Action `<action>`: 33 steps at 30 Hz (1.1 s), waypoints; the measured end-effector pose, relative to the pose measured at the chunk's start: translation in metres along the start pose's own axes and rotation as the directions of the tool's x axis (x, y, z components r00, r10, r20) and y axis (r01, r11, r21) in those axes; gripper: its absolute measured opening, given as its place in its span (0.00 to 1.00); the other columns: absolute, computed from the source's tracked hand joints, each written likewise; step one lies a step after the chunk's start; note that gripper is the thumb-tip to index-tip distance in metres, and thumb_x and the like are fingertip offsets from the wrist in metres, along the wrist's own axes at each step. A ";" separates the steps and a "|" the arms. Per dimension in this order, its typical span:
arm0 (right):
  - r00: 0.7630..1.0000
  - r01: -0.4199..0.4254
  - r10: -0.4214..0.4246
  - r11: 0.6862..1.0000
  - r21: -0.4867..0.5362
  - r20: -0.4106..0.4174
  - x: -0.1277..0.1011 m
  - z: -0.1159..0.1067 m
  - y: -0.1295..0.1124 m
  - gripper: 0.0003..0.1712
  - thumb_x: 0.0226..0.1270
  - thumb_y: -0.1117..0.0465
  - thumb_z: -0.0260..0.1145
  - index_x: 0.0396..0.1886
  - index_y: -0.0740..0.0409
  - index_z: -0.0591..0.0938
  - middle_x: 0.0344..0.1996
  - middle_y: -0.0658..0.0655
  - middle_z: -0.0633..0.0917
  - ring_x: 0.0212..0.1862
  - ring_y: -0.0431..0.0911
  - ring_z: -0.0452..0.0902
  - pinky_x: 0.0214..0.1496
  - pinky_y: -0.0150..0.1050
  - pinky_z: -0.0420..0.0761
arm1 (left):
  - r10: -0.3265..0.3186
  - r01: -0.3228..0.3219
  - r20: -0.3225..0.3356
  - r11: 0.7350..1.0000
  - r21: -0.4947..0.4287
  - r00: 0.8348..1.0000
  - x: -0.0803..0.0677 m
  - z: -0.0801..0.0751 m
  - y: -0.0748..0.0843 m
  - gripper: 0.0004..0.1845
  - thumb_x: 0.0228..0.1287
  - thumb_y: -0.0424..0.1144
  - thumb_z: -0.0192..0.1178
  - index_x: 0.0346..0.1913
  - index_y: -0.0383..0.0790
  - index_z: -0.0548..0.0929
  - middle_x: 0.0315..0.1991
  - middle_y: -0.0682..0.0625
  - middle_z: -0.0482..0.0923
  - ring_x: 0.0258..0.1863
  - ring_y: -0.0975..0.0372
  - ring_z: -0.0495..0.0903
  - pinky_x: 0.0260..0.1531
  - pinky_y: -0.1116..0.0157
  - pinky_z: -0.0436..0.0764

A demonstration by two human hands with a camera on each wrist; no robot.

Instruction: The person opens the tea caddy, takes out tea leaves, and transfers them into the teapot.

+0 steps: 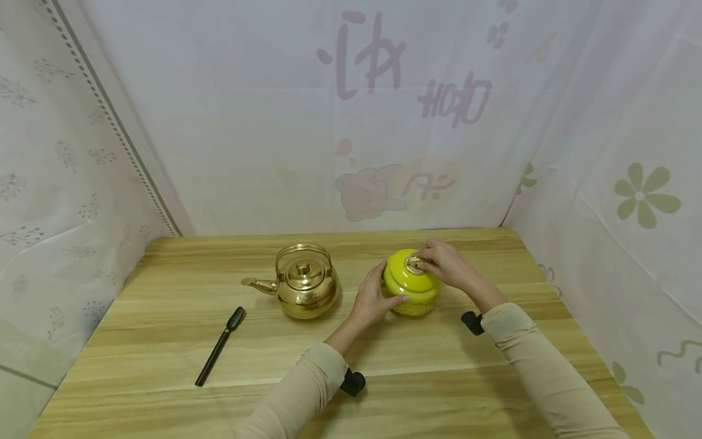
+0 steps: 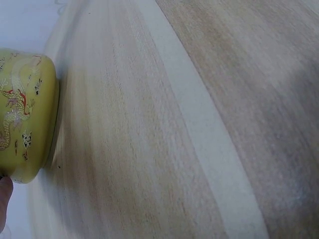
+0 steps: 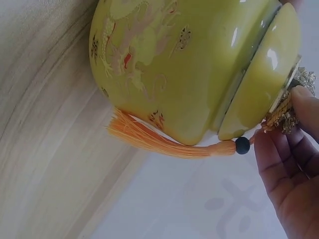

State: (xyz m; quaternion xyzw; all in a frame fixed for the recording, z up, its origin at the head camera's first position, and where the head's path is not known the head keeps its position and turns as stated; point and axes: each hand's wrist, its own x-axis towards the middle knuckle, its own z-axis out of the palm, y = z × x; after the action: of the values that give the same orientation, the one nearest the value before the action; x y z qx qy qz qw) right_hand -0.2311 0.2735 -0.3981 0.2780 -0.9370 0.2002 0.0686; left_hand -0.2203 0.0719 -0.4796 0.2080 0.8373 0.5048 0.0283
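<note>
A glossy yellow lidded jar [image 1: 412,302] with a dragon pattern stands on the right part of the table. My left hand [image 1: 372,299] holds its left side, the thumb across the front. At the top, my right hand [image 1: 446,263] pinches the ornate gold knob [image 3: 305,82] of the yellow lid [image 3: 264,74]. The lid sits on the jar, with a thin dark seam between them. From the knob hangs an orange tassel [image 3: 169,144] with a dark bead [image 3: 242,145]. In the left wrist view, only a fingertip [image 2: 4,199] shows by the jar.
Left of the jar stands a gold kettle [image 1: 307,299], its spout pointing left and its handle upright. A dark tea scoop [image 1: 218,350] lies at the front left of the wooden table [image 1: 164,292]. Patterned white cloth [image 1: 247,122] hangs behind and at both sides.
</note>
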 end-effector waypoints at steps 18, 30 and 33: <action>0.996 -0.003 0.005 1.000 -0.022 0.087 0.006 -0.007 -0.001 0.07 0.60 0.69 0.66 0.38 0.64 0.85 0.32 0.59 0.80 0.30 0.44 0.69 0.29 0.34 0.70 | 0.016 -0.016 -0.001 1.000 -0.002 1.000 0.000 0.000 0.000 0.49 0.50 0.46 0.72 0.70 0.31 0.57 0.69 0.41 0.60 0.68 0.52 0.60 0.68 0.56 0.62; 0.998 -0.053 0.055 0.997 -0.051 0.035 0.003 0.000 -0.002 0.10 0.60 0.67 0.66 0.42 0.66 0.85 0.31 0.58 0.79 0.29 0.43 0.68 0.29 0.34 0.69 | 0.009 -0.009 -0.004 1.000 -0.006 1.000 0.000 0.001 -0.001 0.49 0.51 0.47 0.71 0.70 0.31 0.56 0.69 0.41 0.60 0.68 0.52 0.60 0.68 0.56 0.62; 0.998 -0.069 0.070 0.996 -0.062 0.006 0.002 0.004 -0.002 0.11 0.60 0.67 0.67 0.42 0.65 0.86 0.33 0.59 0.79 0.31 0.45 0.70 0.30 0.35 0.71 | 0.009 -0.009 -0.003 1.000 0.000 1.000 0.000 0.001 -0.002 0.49 0.51 0.47 0.71 0.70 0.31 0.56 0.69 0.41 0.60 0.69 0.52 0.60 0.68 0.56 0.62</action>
State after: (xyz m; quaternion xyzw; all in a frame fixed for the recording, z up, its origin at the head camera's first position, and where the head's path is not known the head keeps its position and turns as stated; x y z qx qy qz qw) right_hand -0.2319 0.2695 -0.4007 0.2437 -0.9521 0.1724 0.0662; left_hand -0.2207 0.0722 -0.4818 0.2111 0.8365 0.5051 0.0248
